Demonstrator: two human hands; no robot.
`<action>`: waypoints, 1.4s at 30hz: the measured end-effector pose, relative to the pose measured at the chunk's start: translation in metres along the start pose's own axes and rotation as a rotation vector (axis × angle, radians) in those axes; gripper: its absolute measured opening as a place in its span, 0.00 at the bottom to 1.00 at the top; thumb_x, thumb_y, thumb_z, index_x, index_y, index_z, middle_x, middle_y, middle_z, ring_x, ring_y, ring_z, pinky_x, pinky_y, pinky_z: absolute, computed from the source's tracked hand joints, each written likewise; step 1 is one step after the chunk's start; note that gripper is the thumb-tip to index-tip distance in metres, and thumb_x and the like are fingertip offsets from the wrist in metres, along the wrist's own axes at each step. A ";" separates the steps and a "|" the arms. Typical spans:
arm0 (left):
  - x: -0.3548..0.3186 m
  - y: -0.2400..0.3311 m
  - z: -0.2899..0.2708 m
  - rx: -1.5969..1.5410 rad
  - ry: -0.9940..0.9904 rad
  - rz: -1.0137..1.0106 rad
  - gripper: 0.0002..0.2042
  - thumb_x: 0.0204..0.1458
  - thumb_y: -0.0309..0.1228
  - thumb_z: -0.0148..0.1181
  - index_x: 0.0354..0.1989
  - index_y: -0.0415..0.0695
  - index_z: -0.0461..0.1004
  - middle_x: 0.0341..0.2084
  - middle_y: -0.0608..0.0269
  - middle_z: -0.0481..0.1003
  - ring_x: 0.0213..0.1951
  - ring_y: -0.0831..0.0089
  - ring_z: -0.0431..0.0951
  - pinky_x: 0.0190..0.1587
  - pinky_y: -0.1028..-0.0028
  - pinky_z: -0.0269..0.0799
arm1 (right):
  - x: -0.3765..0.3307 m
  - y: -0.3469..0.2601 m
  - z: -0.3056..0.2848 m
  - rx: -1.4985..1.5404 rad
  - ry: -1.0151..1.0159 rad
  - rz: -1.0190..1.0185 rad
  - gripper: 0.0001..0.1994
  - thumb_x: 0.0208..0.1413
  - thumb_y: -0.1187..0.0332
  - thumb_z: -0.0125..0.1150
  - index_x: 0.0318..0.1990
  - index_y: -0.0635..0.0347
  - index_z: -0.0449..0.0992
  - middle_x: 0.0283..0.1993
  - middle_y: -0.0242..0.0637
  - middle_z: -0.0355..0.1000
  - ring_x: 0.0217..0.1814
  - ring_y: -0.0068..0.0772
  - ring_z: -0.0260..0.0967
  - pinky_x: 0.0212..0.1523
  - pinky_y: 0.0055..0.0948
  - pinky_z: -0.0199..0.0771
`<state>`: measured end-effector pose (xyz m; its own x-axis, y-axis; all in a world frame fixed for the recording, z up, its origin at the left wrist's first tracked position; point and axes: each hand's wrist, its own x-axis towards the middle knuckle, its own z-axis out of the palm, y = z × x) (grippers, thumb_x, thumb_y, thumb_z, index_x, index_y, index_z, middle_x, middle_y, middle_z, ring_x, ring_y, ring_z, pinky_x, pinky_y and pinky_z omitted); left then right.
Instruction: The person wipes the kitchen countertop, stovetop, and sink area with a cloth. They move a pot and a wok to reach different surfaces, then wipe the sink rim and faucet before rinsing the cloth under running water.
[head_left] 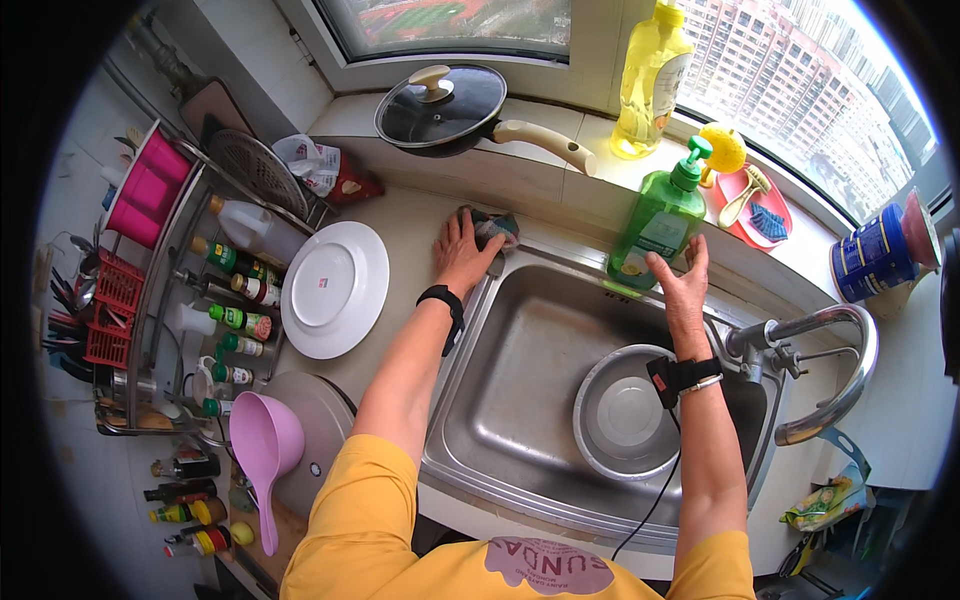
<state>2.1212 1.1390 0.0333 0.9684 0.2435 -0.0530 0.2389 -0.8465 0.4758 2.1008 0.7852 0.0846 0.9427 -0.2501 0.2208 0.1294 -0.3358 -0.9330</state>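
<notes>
On the counter behind the sink's left corner, my left hand (460, 253) presses down with a dark crumpled cloth (497, 230) gripped between thumb and fingers. Part of the cloth is hidden under the hand. My right hand (684, 290) is open, its thumb in front of a green pump bottle (655, 222) and its fingers spread along the bottle's right side. Whether the thumb touches the bottle I cannot tell. The bottle stands upright behind the steel sink (530, 400). Inside the sink sits a round metal basin (625, 412), partly covered by my right wrist.
A lidded pan (440, 105), a yellow liquid bottle (648, 85) and a red dish with brushes (755, 205) line the windowsill. The faucet (825, 375) arches at the right. Left lie a white plate (335, 290), a pink ladle (266, 440) and a rack of bottles.
</notes>
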 end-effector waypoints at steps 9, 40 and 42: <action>0.025 -0.031 -0.024 0.098 0.111 -0.085 0.23 0.52 0.33 0.51 0.57 0.36 0.68 0.58 0.43 0.67 0.61 0.49 0.65 0.62 0.60 0.62 | 0.022 0.003 -0.001 0.386 -0.244 0.116 0.32 0.48 0.68 0.73 0.59 0.65 0.63 0.50 0.40 0.71 0.49 0.30 0.71 0.47 0.30 0.77; 0.039 0.011 0.027 0.055 0.041 0.313 0.24 0.52 0.36 0.58 0.57 0.39 0.69 0.59 0.49 0.65 0.63 0.50 0.62 0.65 0.59 0.59 | -0.199 -0.079 -0.114 0.081 -0.447 0.313 0.44 0.28 0.62 0.83 0.57 0.63 0.65 0.52 0.40 0.72 0.53 0.36 0.72 0.56 0.34 0.70; 0.034 0.013 0.027 0.045 0.068 0.375 0.21 0.52 0.35 0.59 0.54 0.41 0.71 0.56 0.50 0.68 0.60 0.51 0.64 0.63 0.58 0.61 | -0.217 -0.076 -0.130 0.029 -0.418 0.354 0.44 0.28 0.62 0.83 0.57 0.64 0.66 0.51 0.40 0.71 0.52 0.36 0.72 0.55 0.33 0.70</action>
<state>2.1588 1.1236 0.0144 0.9827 -0.0572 0.1760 -0.1263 -0.9024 0.4120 1.8460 0.7471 0.1446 0.9713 0.0406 -0.2345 -0.2153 -0.2697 -0.9386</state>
